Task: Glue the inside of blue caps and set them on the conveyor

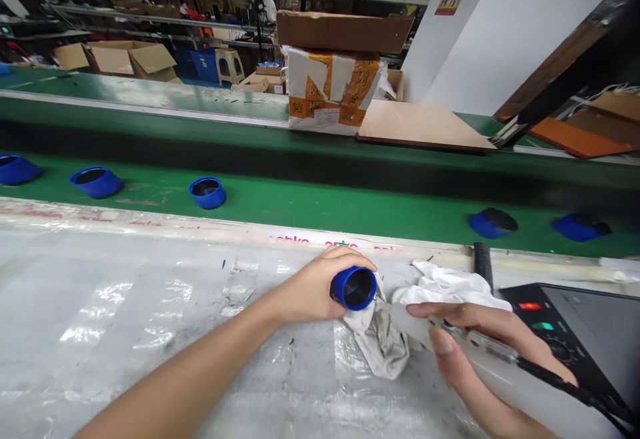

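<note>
left hand [317, 287] is curling around a blue cup [350, 288]; right of the cup, right hand [517, 339] is gripping a white tool [513, 373].

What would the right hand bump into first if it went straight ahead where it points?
Most likely the blue cup-shaped piece in the left hand: the pale tool held by the right hand points toward it. Depth is unclear; the gray cloth lies close to that line.

Your whitish, plastic-covered surface [150, 352] carried crumpled white cloth [445, 285] and a black box [595, 325] with lit switches [530, 306]; the flat green belt [310, 205] beyond bore short blue round cups [207, 200].
</note>
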Demonstrator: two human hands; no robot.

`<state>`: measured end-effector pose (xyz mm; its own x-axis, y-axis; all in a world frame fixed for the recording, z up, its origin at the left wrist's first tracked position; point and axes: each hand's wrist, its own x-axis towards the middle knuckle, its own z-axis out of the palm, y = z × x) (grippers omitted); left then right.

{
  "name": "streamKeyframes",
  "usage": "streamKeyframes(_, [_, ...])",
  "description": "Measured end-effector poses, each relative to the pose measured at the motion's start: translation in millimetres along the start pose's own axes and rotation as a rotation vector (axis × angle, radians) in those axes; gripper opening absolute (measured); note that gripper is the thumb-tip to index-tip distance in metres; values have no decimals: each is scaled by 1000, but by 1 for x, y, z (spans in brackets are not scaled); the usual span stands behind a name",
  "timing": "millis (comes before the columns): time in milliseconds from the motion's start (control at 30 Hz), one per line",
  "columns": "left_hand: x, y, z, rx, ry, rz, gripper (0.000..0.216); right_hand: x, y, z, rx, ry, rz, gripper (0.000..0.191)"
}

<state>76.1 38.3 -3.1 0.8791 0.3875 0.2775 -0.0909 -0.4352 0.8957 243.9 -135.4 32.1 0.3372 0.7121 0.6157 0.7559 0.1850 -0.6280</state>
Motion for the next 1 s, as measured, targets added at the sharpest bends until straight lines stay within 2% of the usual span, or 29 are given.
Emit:
streamKeyframes(167, [-1, 1, 0, 8, -14, -4, 49, 0, 2, 3, 14, 27, -30, 7])
streamKeyframes(433, [-1, 2, 1, 32, -35, 10, 48, -4, -11, -2, 1, -59, 110, 6])
streamKeyframes(633, [-2, 1, 1, 36, -55, -11, 57, -5, -14, -4, -46, -110, 108, 8])
streamKeyframes(833, [-2, 1, 1, 44, -55, 10, 52, -9, -10, 3, 56, -60, 88, 6])
streamKeyframes(1000, [-1, 1, 1, 40, -62, -7, 52, -10, -12, 6, 38, -53, 108, 9])
